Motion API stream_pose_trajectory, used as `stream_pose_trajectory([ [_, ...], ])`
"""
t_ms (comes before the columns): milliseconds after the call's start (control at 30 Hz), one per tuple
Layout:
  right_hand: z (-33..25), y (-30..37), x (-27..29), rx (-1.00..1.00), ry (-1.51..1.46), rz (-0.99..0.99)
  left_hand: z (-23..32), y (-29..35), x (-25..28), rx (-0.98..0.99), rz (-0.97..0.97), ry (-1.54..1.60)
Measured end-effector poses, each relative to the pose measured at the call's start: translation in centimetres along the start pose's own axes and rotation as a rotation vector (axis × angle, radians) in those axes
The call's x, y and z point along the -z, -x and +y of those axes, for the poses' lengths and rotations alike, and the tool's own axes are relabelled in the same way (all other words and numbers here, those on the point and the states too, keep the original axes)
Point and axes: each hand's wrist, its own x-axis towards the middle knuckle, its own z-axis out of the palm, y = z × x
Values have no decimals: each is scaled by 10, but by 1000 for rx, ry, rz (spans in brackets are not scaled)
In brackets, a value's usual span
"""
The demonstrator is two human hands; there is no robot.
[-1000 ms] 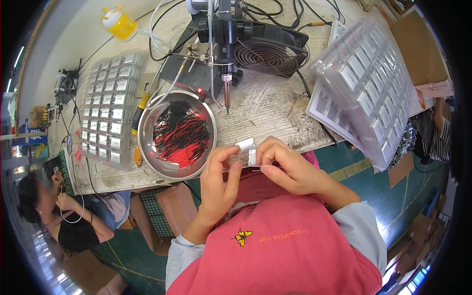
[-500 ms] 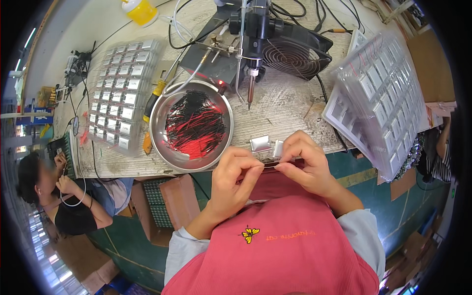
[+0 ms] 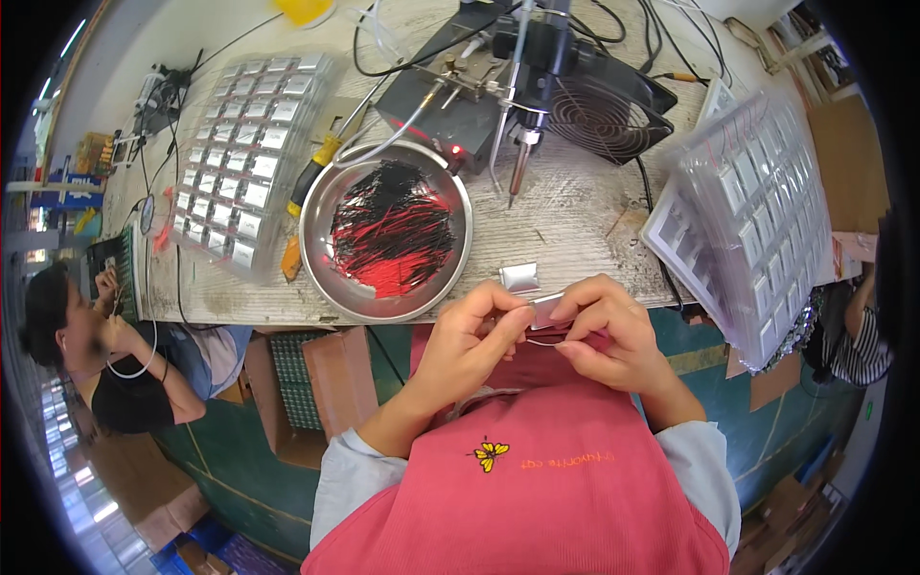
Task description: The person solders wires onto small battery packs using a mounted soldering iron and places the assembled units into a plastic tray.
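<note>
At the table's near edge, my right hand is closed, its fingertips on a small flat silver pouch cell. A thin pale wire runs below that cell, from my right thumb towards my left fingertips. My left hand is pinched at the wire's other end, close beside the cell; its exact grip is partly hidden. A second silver pouch cell lies on the table just beyond my fingers. To the left stands a round metal bowl of cut red and black wires.
A soldering iron hangs tip down from a stand beyond the hands, beside a black fan. Trays of silver cells stand at left and right. A yellow-and-black-handled tool lies by the bowl. Another person sits at left.
My hands have shifted, the left now nearer the cell. The silver cell in my right fingers shows more plainly between the hands. The wire hangs lower. The whole view has shifted slightly.
</note>
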Motion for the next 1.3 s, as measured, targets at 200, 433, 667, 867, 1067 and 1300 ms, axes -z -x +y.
stream_pose_trajectory([
  [200, 4, 3, -1, -19, 40, 113, 10, -2, 5, -130, 138, -290],
  [433, 14, 3, -6, -93, 32, 284, 25, -18, 72, -378, 729, -1006],
  [667, 14, 1, -10, -129, 41, 281, 22, -37, 88, -317, 695, -1421],
  [867, 18, 0, -11, -136, 39, 322, 17, -40, 91, -307, 628, -1323],
  [1067, 27, -3, -9, -151, -11, 353, 24, -36, 84, -178, 666, -1106],
  [1300, 28, -9, -11, -128, -45, 398, 20, -31, 88, -252, 698, -827],
])
